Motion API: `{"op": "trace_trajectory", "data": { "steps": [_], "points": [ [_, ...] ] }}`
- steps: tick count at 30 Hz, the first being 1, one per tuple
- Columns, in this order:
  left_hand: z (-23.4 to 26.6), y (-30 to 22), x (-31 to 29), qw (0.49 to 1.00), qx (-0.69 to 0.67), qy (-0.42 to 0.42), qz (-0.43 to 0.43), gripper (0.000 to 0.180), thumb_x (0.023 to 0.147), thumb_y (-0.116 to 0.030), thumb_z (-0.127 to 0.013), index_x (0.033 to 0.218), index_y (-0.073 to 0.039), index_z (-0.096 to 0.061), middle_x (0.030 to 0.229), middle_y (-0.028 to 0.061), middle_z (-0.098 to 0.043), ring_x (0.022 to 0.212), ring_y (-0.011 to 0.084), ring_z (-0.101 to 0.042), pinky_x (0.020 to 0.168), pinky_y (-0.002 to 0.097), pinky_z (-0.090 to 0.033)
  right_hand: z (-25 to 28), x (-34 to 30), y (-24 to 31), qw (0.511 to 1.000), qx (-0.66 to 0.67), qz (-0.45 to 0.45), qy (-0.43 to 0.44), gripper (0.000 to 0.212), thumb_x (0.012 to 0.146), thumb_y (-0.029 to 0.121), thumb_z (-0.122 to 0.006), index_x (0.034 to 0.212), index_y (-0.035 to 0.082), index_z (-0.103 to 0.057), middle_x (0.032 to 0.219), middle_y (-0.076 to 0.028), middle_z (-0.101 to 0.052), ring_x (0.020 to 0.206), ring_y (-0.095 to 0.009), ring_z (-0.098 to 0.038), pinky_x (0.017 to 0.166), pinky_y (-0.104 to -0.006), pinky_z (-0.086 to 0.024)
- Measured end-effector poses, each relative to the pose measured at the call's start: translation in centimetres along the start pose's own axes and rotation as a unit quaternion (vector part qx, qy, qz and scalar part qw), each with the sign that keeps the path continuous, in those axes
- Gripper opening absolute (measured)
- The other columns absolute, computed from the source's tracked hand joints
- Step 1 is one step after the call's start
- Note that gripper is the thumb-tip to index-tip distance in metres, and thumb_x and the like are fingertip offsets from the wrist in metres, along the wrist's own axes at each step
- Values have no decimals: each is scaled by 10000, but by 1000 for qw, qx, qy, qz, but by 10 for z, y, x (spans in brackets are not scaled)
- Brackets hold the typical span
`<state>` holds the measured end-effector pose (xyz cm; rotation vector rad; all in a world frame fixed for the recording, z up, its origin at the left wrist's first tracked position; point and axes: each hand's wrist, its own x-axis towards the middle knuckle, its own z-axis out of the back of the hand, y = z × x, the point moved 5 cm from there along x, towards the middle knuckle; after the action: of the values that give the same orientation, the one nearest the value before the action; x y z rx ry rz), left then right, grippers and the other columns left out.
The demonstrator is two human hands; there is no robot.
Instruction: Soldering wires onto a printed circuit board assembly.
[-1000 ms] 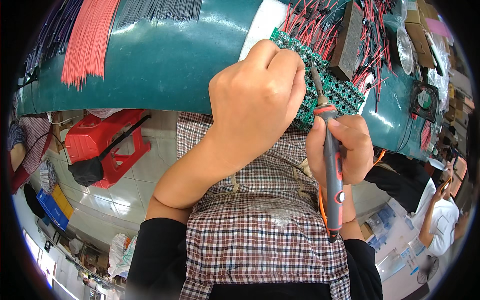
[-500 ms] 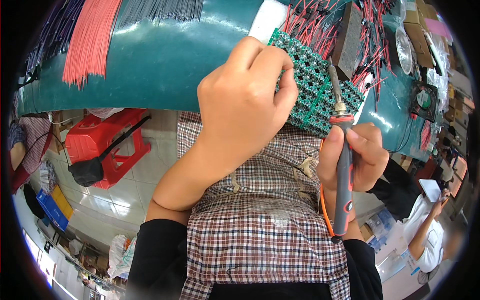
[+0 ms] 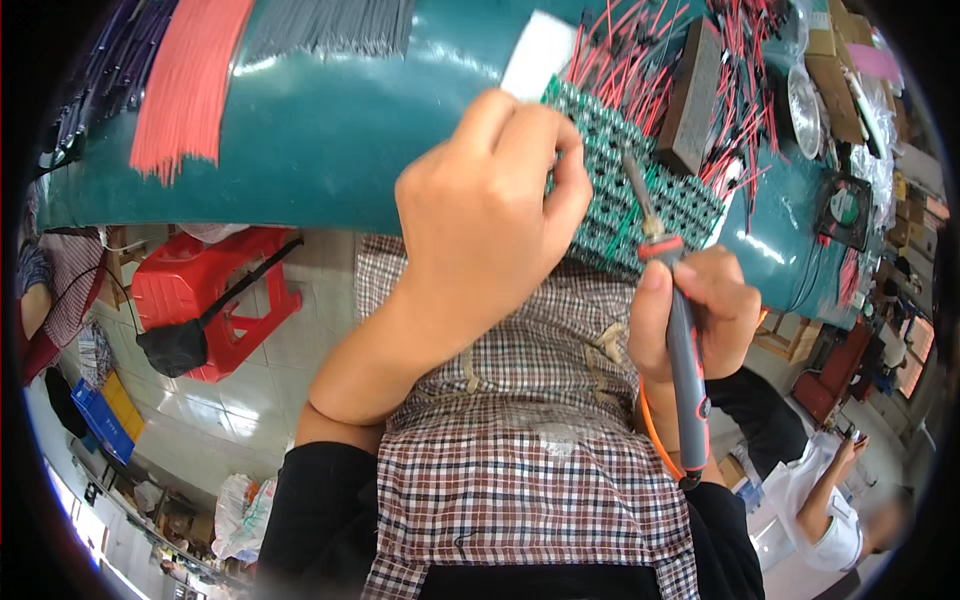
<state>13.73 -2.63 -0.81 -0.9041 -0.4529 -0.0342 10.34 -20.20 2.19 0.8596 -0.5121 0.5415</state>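
A panel of green circuit boards [image 3: 610, 205] lies at the table's near edge, dotted with many small parts. My right hand [image 3: 725, 310] grips the dark grey and red handle of a soldering iron [image 3: 686, 390], whose metal tip points away from me over the middle of the panel. Whether that tip touches a board I cannot tell. At the panel's left side, my left hand [image 3: 490, 190] is closed, thumb and forefinger pinched together. Anything inside that pinch is hidden. An orange cord runs from the iron's lower end.
Red and black wires [image 3: 625, 65] lie beyond the panel, beside a dark block [image 3: 690, 100] and a white pad [image 3: 540, 55]. Bundles of red wires [image 3: 190, 90] and grey wires [image 3: 325, 25] are far left. A fan [image 3: 845, 208] sits right; a red stool [image 3: 185, 275] stands lower left.
The soldering iron's tip has swung left across the panel, and my right hand has shifted slightly left with it. My left hand stays pinched at nearly the same place.
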Motion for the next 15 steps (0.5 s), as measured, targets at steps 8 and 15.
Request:
{"op": "trace_trajectory", "data": {
  "steps": [8, 15],
  "points": [
    [-17, -2, -36, 998, -2, 57, 31, 106, 806, -101, -753, 874, -130, -678, 831, 34, -632, 626, 208, -662, 541, 332, -533, 14, -36, -22, 999, 11, 7, -47, 230, 819, 50, -742, 907, 37, -530, 641, -78, -566, 502, -238, -555, 464, -336, -448],
    [-14, -8, -41, 998, -56, 1, -3, 95, 862, -148, -727, 894, -118, -643, 845, 32, -606, 638, 224, -674, 552, 358, -535, 19, -33, -24, 999, -9, -25, -43, 216, 824, 12, -684, 863, 44, -473, 663, -94, -519, 547, -230, -529, 517, -338, -419]
  ]
}}
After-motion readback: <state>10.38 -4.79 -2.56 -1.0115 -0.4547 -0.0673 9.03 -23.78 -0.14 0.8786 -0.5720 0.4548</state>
